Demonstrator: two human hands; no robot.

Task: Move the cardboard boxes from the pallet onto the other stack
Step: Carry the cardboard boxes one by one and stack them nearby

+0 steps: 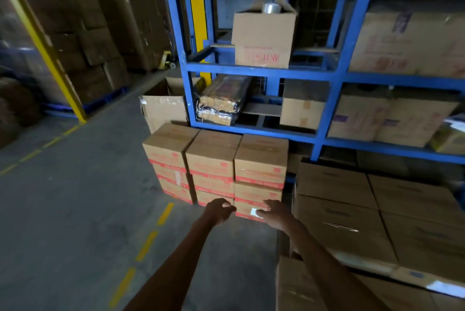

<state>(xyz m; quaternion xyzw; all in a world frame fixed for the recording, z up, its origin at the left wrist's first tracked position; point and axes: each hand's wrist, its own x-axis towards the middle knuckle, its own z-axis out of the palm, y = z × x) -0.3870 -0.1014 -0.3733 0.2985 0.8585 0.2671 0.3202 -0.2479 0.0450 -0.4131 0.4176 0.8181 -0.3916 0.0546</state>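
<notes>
A stack of small cardboard boxes with red bands (212, 159) stands on the floor in front of the blue rack, three columns wide. Both arms reach out to the lower box of the right column (251, 196), which has a white label on its front. My left hand (218, 210) curls its fingers around that box's lower left edge. My right hand (274, 213) lies spread on its lower right front. The box is pressed between the two hands. To the right, a stack of larger plain cardboard boxes (334, 182) sits close to my right arm.
A blue steel rack (324, 114) with boxes on its shelves rises right behind the stack. An open empty carton (163, 106) stands at the rack's left corner. Grey floor with yellow dashed lines (147, 245) spreads to the left, bounded by a yellow post (50, 58).
</notes>
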